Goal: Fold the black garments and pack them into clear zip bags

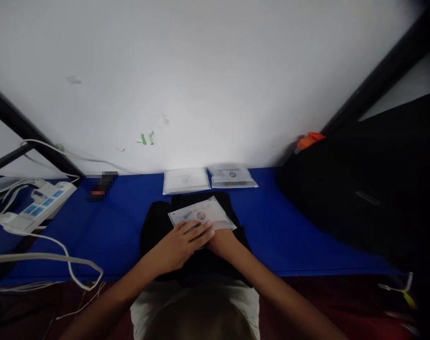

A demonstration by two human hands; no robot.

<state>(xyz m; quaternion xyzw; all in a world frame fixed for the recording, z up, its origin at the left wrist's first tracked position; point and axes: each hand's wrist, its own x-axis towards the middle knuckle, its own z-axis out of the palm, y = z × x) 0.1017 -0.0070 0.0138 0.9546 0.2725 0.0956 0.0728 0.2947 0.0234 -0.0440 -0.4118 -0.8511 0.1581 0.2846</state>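
A frosted, translucent zip bag [202, 210] with dark printing lies tilted on folded black cloth [154, 224] at the near edge of the blue surface. Across the bag's near side rests my left hand [181, 243], its fingers stretched out and slightly apart. My right hand [222, 243] reaches in at the bag's near edge; its fingers are hidden in or under the bag, and I cannot tell which. Just behind the cloth lie two similar bags, a whiter bag [186, 182] and a greyish printed bag [233, 176], side by side near the wall.
A white power strip [41, 208] with plugs and tangled cables sits at the left. A dark pixelated object [103, 186] is near it. At the right, a large black bag [359, 198] covers part of the blue surface [267, 226], with an orange item [310, 140] behind it.
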